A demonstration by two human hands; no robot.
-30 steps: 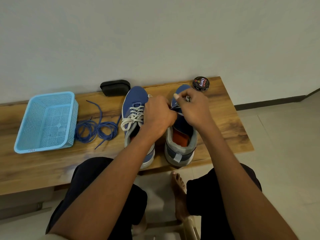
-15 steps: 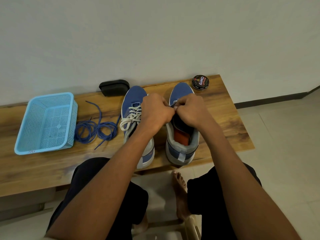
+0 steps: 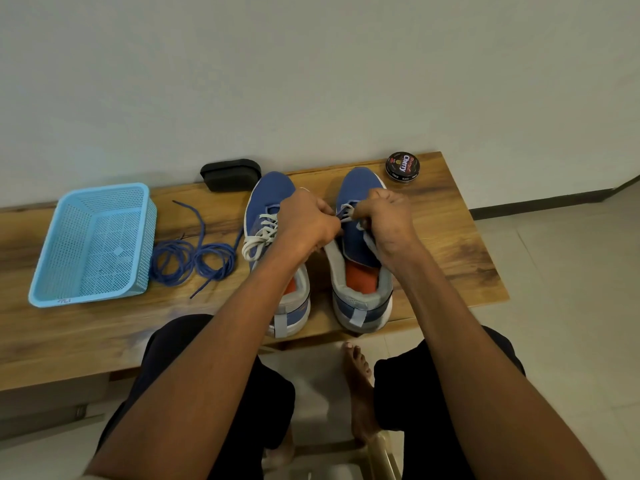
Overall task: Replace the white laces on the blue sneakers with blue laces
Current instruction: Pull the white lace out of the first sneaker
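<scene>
Frame centre: left hand (image 3: 306, 221) and right hand (image 3: 386, 216) both pinch the blue lace (image 3: 343, 213) over the right sneaker (image 3: 360, 244), whose long axis runs away from the person.

A plain pale wall (image 3: 311, 81) behind a wooden bench (image 3: 450, 244) — light tiled floor (image 3: 571, 306), dark skirting (image 3: 540, 204).

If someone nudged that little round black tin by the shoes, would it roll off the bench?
Probably not: the tin lies flat on its base, so it would likely slide. It sits near the bench back corner by the wall, and looks small, so probably light.
</scene>
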